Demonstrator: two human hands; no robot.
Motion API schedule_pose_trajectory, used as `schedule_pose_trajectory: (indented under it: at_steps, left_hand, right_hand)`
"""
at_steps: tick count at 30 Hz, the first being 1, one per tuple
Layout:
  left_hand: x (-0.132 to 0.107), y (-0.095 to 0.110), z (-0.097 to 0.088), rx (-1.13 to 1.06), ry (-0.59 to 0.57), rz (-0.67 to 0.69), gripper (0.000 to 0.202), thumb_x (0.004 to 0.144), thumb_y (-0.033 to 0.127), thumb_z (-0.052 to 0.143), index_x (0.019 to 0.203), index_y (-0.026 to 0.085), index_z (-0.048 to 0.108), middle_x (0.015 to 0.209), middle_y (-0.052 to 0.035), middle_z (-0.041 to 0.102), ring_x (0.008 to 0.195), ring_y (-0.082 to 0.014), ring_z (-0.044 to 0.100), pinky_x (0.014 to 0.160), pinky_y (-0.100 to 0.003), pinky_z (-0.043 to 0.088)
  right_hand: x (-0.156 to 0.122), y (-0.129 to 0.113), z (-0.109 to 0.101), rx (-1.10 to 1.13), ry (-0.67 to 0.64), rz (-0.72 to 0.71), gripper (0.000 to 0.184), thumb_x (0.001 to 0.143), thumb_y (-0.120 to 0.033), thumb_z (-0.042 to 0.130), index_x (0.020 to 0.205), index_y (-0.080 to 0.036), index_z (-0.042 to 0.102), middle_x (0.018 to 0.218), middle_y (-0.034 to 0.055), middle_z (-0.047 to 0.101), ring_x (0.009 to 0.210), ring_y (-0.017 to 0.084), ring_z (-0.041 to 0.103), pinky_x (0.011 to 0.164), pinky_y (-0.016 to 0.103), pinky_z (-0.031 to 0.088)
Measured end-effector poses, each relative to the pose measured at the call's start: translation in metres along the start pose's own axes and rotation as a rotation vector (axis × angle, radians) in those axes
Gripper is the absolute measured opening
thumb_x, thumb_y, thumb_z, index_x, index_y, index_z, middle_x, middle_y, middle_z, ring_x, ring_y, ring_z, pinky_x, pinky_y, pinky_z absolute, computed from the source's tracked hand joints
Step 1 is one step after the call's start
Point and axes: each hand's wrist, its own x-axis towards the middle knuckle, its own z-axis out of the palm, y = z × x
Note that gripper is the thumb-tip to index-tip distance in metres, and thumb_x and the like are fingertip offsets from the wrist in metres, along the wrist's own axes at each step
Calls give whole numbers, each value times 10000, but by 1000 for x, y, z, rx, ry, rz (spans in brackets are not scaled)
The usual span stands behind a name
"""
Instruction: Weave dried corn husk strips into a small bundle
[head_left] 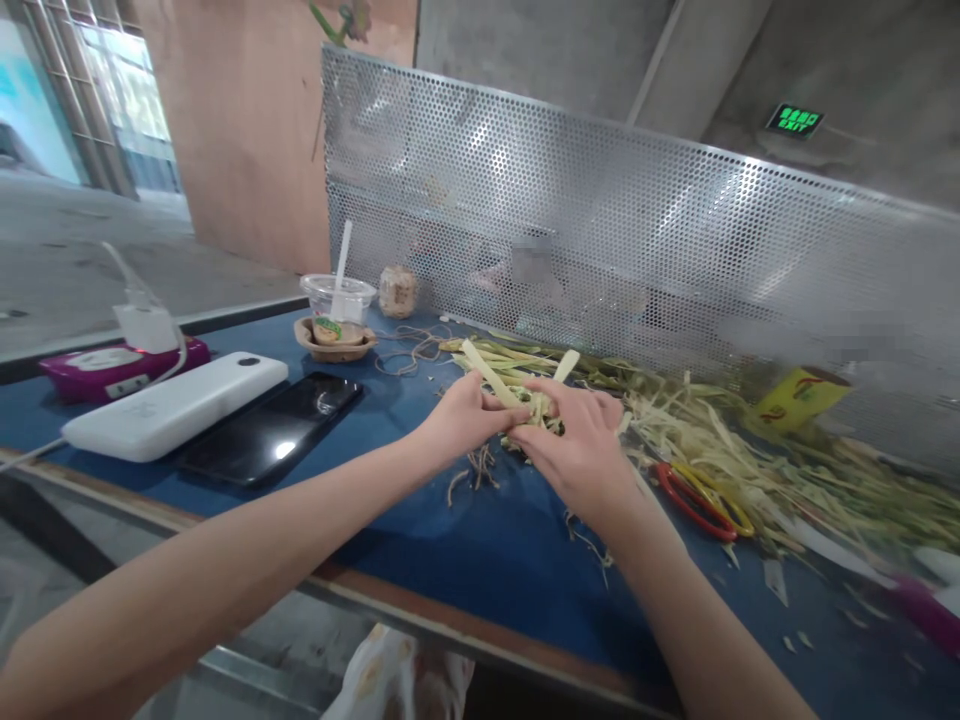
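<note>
Above the blue tabletop, my left hand (469, 415) pinches a flat, pale green leaf strip (487, 372) whose end sticks up to the left. My right hand (581, 445) is closed around the same bundle of leaf strips, and another strip end (568, 365) rises beyond its fingers. The two hands meet at the fingertips, so the middle of the bundle is partly hidden. Thin brown fibres (474, 475) lie beneath them. To the right of my right hand are scissors (697, 500) with red and yellow handles, partly among loose strips.
A heap of leaf strips (705, 430) spreads rightward, beside a yellow container (802, 400). Leftward lie a black phone (277, 430), white power bank (180, 405) and purple power strip (64, 375). A plastic cup (337, 295) and brown bowl (334, 350) stand before the perforated metal panel (600, 200).
</note>
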Motion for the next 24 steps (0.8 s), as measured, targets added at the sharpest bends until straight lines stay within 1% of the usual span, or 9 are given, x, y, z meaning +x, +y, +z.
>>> schedule_pose_trajectory:
  at_steps: [3, 5, 8, 10, 12, 16, 19, 22, 24]
  left_hand:
    - [2, 0, -2, -59, 38, 14, 222, 617, 187, 722, 805, 127, 622, 684, -27, 703, 734, -186, 666, 755, -317, 502]
    - [3, 1, -4, -90, 89, 32, 163, 638, 221, 711, 743, 134, 622, 602, 0, 678, 711, -168, 658, 752, -291, 498]
    - [4, 2, -4, -113, 130, 45, 173, 621, 243, 727, 704, 131, 623, 540, 10, 653, 664, -156, 645, 710, -270, 497]
    - [3, 1, -3, -118, 118, 47, 204, 594, 245, 745, 717, 122, 639, 585, -10, 677, 669, -158, 645, 701, -268, 495]
    - [2, 0, -1, -116, 95, 47, 213, 581, 255, 750, 711, 119, 650, 644, -36, 702, 674, -165, 645, 693, -277, 496]
    - [0, -1, 2, -79, 86, 43, 204, 588, 283, 734, 696, 125, 663, 683, -61, 717, 669, -198, 644, 651, -325, 502]
    - [-1, 3, 0, -16, 141, 67, 139, 610, 249, 714, 673, 131, 679, 645, -62, 712, 829, -244, 643, 812, -394, 470]
    - [3, 10, -8, 78, 251, 138, 52, 619, 195, 705, 594, 157, 680, 595, -53, 702, 1059, -250, 562, 1067, -418, 220]
    - [7, 13, -14, 157, 356, 212, 77, 632, 197, 699, 562, 178, 675, 584, -47, 700, 1154, -230, 497, 1113, -382, 32]
  right_hand:
    - [-2, -10, -1, 1, 99, -109, 93, 823, -198, 568, 766, -217, 638, 862, 71, 638, 777, 171, 535, 711, 318, 355]
    - [-4, -19, 4, 167, 10, -86, 201, 851, -256, 522, 676, -194, 599, 651, 27, 605, 608, 128, 526, 613, 269, 371]
    - [-7, -27, 21, 495, -300, 464, 238, 847, -359, 491, 714, -182, 577, 556, -7, 582, 443, 100, 487, 463, 228, 353]
    - [-6, -26, 31, 693, -328, 794, 245, 790, -410, 538, 803, -168, 565, 620, 5, 618, 430, 102, 491, 444, 226, 374]
    - [-4, -22, 36, 874, -284, 954, 296, 748, -460, 556, 771, -166, 536, 641, 23, 627, 420, 106, 484, 421, 231, 374]
    - [0, -18, 35, 1045, -254, 999, 309, 730, -460, 558, 616, -177, 509, 526, 7, 574, 366, 92, 421, 376, 223, 312]
    - [1, -18, 32, 1036, -267, 1007, 275, 734, -411, 555, 593, -176, 531, 446, -24, 500, 367, 89, 404, 390, 217, 308]
    - [0, -16, 27, 1018, -315, 979, 259, 757, -370, 526, 575, -186, 508, 428, -34, 482, 380, 90, 415, 419, 213, 325]
    - [-1, -11, 22, 933, -355, 932, 263, 760, -329, 506, 540, -190, 468, 435, -29, 489, 403, 97, 441, 448, 218, 339]
